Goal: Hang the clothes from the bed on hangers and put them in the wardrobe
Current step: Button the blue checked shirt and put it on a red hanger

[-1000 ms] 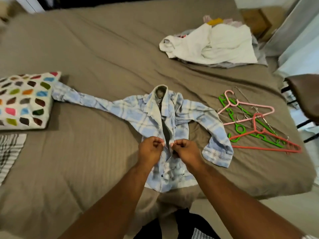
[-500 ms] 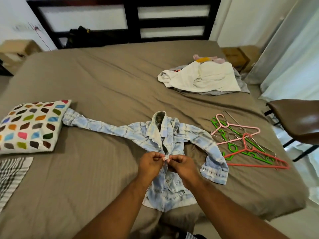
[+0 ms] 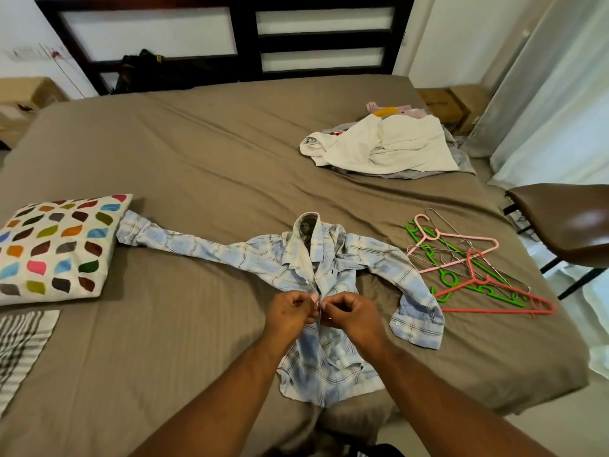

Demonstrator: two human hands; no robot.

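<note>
Quick tally from my side: one plaid shirt [image 3: 329, 268], one spotted pillow [image 3: 56, 249], one striped cloth [image 3: 23, 338], one brown chair [image 3: 566, 222] and one heap of clothes [image 3: 389, 150], pieces uncountable. Two cardboard boxes, the left box [image 3: 26, 94] and the right box [image 3: 451, 103]. Hangers: one pink hanger [image 3: 468, 239], one red hanger [image 3: 472, 267], plus green hangers [image 3: 414, 230] and wire hangers [image 3: 443, 219] too tangled to count.

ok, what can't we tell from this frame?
Head view only:
- Button under the left hand and right hand: fingers cover the placket of the plaid shirt.
- What lies under the white garment: covered.
- Striped cloth: cut by left edge.
- Wardrobe: out of frame.
</note>
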